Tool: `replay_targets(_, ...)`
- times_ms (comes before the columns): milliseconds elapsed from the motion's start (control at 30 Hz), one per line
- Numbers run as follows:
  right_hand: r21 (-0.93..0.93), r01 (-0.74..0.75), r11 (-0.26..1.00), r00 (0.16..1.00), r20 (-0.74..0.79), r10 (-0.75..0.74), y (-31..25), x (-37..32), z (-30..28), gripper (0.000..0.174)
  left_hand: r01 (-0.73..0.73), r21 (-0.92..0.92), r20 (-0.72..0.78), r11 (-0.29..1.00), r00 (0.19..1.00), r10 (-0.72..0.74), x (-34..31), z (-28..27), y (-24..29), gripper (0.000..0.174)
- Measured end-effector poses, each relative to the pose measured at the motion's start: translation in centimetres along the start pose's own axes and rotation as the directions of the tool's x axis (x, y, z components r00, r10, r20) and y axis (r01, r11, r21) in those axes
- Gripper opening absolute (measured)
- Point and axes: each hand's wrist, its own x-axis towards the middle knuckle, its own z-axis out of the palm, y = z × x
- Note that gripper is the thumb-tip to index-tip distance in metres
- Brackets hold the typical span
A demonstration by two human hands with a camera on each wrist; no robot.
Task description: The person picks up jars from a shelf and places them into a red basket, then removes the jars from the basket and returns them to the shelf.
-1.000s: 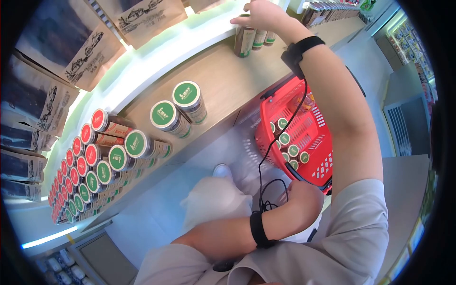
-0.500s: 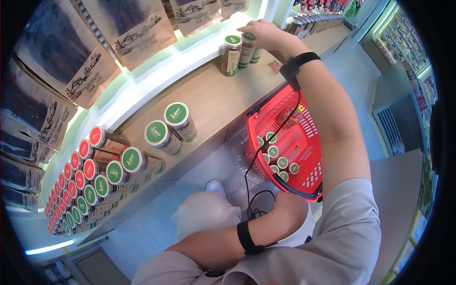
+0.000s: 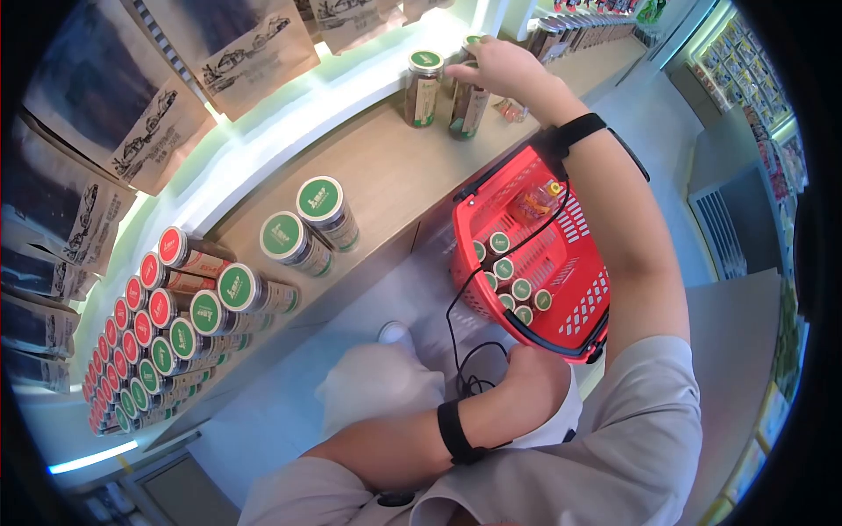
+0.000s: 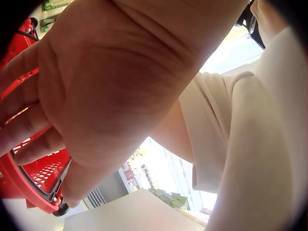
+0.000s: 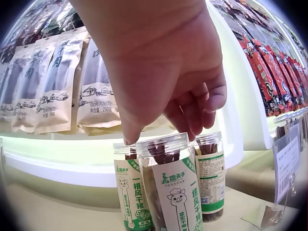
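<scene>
My right hand [image 3: 500, 68] grips a clear jar with a green-and-white label [image 5: 175, 192] near its top, thumb on one side and fingers behind. The jar [image 3: 469, 110] leans slightly over the wooden shelf. Two similar jars are close by: one green-lidded jar [image 3: 424, 92] to its left, and another [image 5: 210, 178] behind it, partly covered by my hand in the head view. My left hand [image 3: 539, 368] is beside the red shopping basket [image 3: 462, 232], its fingers [image 4: 24, 127] extended across the basket's side in the left wrist view.
Several green-lidded jars [image 3: 520, 289] and an orange packet [image 3: 535, 203] lie in the basket. Two green-lidded jars [image 3: 320, 200] stand mid-shelf, near packed rows of red-lidded jars [image 3: 160, 307]. Paper bags [image 3: 237, 53] hang behind. A black cable [image 3: 453, 307] crosses the basket.
My right hand let go of the left jar, took hold of the one beside it and drew that jar toward the shelf's front edge. The left hand stays by the basket.
</scene>
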Motion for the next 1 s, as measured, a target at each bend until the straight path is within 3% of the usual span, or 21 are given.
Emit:
replay_targets(33, 0.003, 0.000, 1.000, 1.000, 0.008, 0.000, 0.5, 0.1, 0.5, 0.062, -0.021, 0.017, -0.013, 1.000, 1.000, 0.021, -0.1, -0.1, 0.1, 0.024)
replay_targets(100, 0.199, 0.265, 0.944, 0.963, 0.004, -0.271, 1.7, 0.5, 1.1, 0.059, -0.036, 0.014, -0.027, 0.999, 0.999, 0.036, -0.6, -0.6, 0.3, 0.023)
replay_targets(200, 0.126, 0.197, 0.972, 0.974, 0.090, -0.209, 1.3, -0.3, 0.3, 0.057, -0.050, 0.023, -0.049, 0.999, 0.998, 0.051, -0.3, -0.2, 0.3, 0.022)
replay_targets(333, 0.163, 0.147, 0.976, 0.981, 0.099, -0.164, 1.2, -0.6, -0.6, 0.055, -0.026, 0.056, -0.052, 0.998, 0.998, 0.029, 0.1, 0.3, 0.4, 0.020)
replay_targets(400, 0.149, 0.037, 0.988, 0.939, 0.332, -0.085, 0.9, 0.0, -1.7, 0.059, -0.028, 0.042, -0.061, 0.999, 0.998, 0.030, 0.0, 0.2, 0.2, 0.020)
replay_targets(533, 0.126, 0.086, 0.988, 0.968, 0.226, -0.113, 1.1, 1.1, -1.8, 0.060, -0.024, 0.006, -0.070, 1.000, 0.997, 0.024, -0.1, 0.0, 0.0, 0.021)
replay_targets(600, 0.011, 0.189, 0.982, 0.972, 0.137, -0.189, 1.4, 2.4, -1.2, 0.058, -0.029, -0.003, -0.072, 1.000, 0.997, 0.028, 0.1, 0.1, -0.2, 0.020)
replay_targets(700, -0.045, 0.232, 0.972, 0.969, 0.097, -0.227, 1.4, 3.5, -0.8, 0.056, -0.040, -0.008, -0.082, 0.999, 0.996, 0.039, 0.1, 0.3, -0.3, 0.018)
replay_targets(933, -0.064, 0.272, 0.960, 0.962, 0.057, -0.268, 0.9, 5.9, 0.7, 0.059, -0.061, -0.020, -0.174, 0.998, 0.983, 0.057, 0.7, 1.1, -0.6, 0.014)
replay_targets(1000, 0.016, 0.182, 0.983, 0.972, 0.147, -0.182, 0.4, 5.9, 0.1, 0.063, -0.069, -0.045, -0.156, 0.997, 0.986, 0.062, 0.7, 0.8, -0.9, 0.014)
